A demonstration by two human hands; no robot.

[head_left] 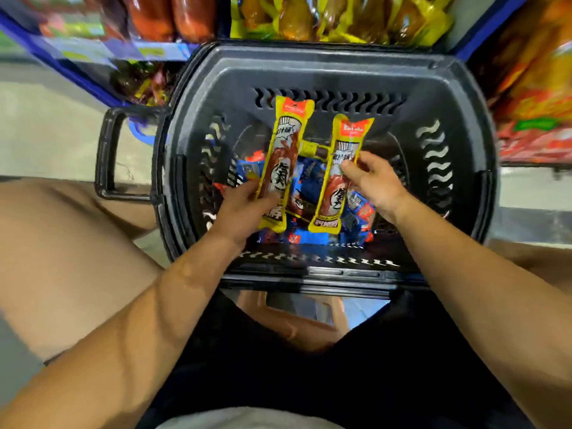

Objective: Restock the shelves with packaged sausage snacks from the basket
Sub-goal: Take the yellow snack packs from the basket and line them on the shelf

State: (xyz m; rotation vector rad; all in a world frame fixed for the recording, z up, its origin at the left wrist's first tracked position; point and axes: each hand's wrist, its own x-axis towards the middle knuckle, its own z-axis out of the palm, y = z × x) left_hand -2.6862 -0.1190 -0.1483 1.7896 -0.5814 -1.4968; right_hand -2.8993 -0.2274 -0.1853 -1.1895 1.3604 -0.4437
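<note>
Shop shelves point(325, 20) stood at 12 o'clock, stocked with yellow and red packs. Black basket point(325, 69) sat below them. Left hand point(244, 209) gripped yellow sausage pack point(283, 156); right hand point(374, 181) pinched second sausage pack point(339, 168) at its 3 o'clock. Blue packs point(309, 181) lay underneath.

Two yellow sausage packs point(283, 162) point(339, 174) upright, side by side, above black basket point(309, 69).

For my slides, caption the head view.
Left hand and right hand each lift a yellow sausage pack from the basket.
</note>
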